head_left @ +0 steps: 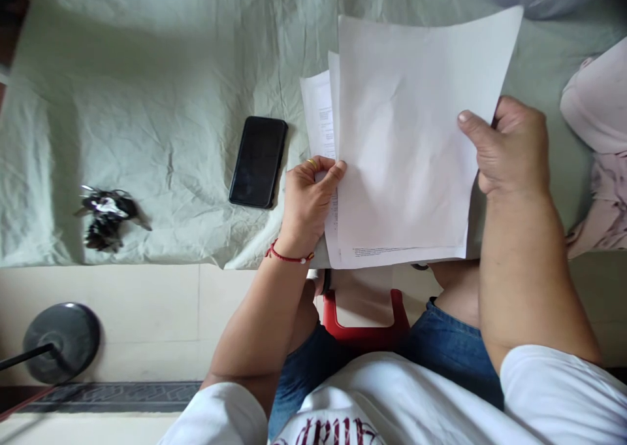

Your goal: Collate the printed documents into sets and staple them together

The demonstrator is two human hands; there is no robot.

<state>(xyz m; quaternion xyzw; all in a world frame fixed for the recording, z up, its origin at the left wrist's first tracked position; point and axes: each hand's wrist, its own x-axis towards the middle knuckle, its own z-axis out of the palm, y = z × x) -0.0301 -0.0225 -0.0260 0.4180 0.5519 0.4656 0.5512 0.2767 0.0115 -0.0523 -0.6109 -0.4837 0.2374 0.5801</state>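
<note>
Both of my hands hold a small stack of white paper sheets [406, 138] above the near edge of a bed covered in pale green cloth [147, 92]. My left hand [307, 200], with a gold ring and a red wrist thread, pinches the stack's left edge. My right hand [512, 148] grips the right edge, thumb on top. The top sheet is blank; printed text shows on the sheets under it at the left and bottom edges.
A black phone [258, 162] lies face up just left of my left hand. A bunch of keys [106, 216] sits further left near the bed's edge. A red stool [365, 317] is under me. A round dark stand base [61, 340] rests on the tiled floor. Pink cloth [600, 144] lies at right.
</note>
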